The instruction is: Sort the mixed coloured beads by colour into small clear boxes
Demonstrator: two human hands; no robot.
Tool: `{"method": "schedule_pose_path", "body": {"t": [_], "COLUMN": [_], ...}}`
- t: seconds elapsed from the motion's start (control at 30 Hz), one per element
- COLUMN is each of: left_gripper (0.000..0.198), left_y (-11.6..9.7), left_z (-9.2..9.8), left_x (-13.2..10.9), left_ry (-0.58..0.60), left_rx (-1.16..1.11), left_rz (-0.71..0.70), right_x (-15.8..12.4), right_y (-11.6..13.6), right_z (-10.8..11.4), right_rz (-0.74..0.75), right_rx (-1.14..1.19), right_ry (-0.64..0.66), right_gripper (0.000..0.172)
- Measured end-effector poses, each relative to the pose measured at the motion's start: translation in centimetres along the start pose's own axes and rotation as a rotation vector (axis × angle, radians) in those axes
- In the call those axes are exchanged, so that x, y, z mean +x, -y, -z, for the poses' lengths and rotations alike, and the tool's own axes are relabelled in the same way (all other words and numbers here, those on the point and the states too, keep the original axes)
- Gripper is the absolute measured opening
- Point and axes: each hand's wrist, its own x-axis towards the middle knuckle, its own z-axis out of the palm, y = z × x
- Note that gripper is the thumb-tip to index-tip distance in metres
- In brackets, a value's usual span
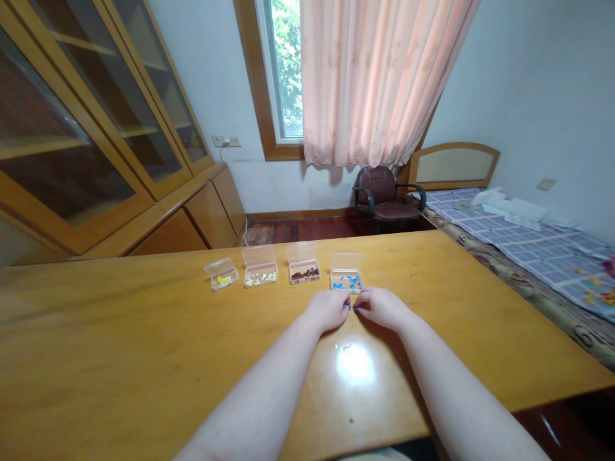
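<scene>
My left hand (pixel 330 308) is closed in a pinch, with a small blue piece (pixel 346 306) showing at its fingertips. Close beside it, my right hand (pixel 382 303) also pinches a small blue piece (pixel 355 308). What kind of pieces these are is too small to tell. Just beyond both hands stands an open clear plastic box (pixel 346 261) holding several blue pieces (pixel 354 279); the hands cover part of its near edge. To its left, another open clear box (pixel 302 252) contains dark brown pieces (pixel 305 274).
Farther left on the wooden table (pixel 120 346) are an open box (pixel 259 257) of pale pieces and an open box (pixel 220 265) with yellow pieces. A glass-fronted cabinet (pixel 158 192) stands left, a brown armchair (pixel 382 189) behind the table, and a bed (pixel 519 237) at right.
</scene>
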Motion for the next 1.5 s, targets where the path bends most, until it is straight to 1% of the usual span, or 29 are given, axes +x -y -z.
{"method": "schedule_pose_path", "body": {"t": [0.17, 0.3, 0.37, 0.5, 0.57, 0.67, 0.8, 0.87, 0.97, 1.13, 1.3, 1.4, 1.5], "left_gripper": [0.018, 0.02, 0.02, 0.021, 0.023, 0.023, 0.023, 0.023, 0.024, 0.024, 0.024, 0.024, 0.026], "left_y": [-0.1, -0.1, -0.1, -0.1, -0.2, -0.3, -0.5, -0.6, -0.6, -0.5, -0.5, -0.1, 0.4], "left_z": [0.2, 0.0, -0.1, -0.1, -0.1, -0.1, -0.3, -0.5, -0.8, -0.7, -0.4, -0.3, -0.3], "left_x": [-0.1, 0.0, 0.1, 0.2, 0.3, 0.4, 0.5, 0.5, 0.5, 0.4, 0.7, 1.0, 1.2], "left_ry": [0.0, 0.024, 0.028, 0.028, 0.036, 0.049, 0.052, 0.05, 0.037, 0.041, -0.048, -0.11, -0.152], "left_rx": [0.037, 0.047, 0.048, 0.056, 0.06, 0.062, 0.064, 0.067, 0.071, 0.042, -0.018, -0.029, -0.02], "left_rz": [0.033, 0.069, 0.074, 0.084, 0.094, 0.113, 0.12, 0.115, 0.106, 0.125, 0.114, 0.179, 0.249], "right_x": [0.1, 0.2, 0.4, 1.1, 1.4, 1.4, 0.9, 0.7, 0.4, 0.0, 0.1, 0.2, 0.1], "right_y": [0.1, -0.2, -0.7, -1.8, -2.3, -2.6, -2.3, -2.0, -1.5, -1.2, -1.3, -1.3, -1.2], "right_z": [-0.1, -0.2, -0.4, -0.7, -0.8, -0.7, 0.0, 0.3, 0.6, 0.9, 0.8, 0.7, 0.6], "right_rz": [0.015, 0.038, 0.032, -0.082, -0.13, -0.184, -0.215, -0.197, -0.154, -0.108, -0.12, -0.146, -0.132], "right_rx": [-0.041, -0.015, 0.034, 0.104, 0.11, 0.113, 0.076, 0.065, 0.074, 0.066, 0.047, 0.029, 0.043], "right_ry": [-0.011, -0.068, -0.154, -0.404, -0.446, -0.423, -0.305, -0.236, -0.169, -0.167, -0.085, -0.064, -0.061], "right_gripper": [0.021, 0.019, 0.017, 0.02, 0.02, 0.022, 0.023, 0.023, 0.021, 0.014, 0.014, 0.015, 0.015]}}
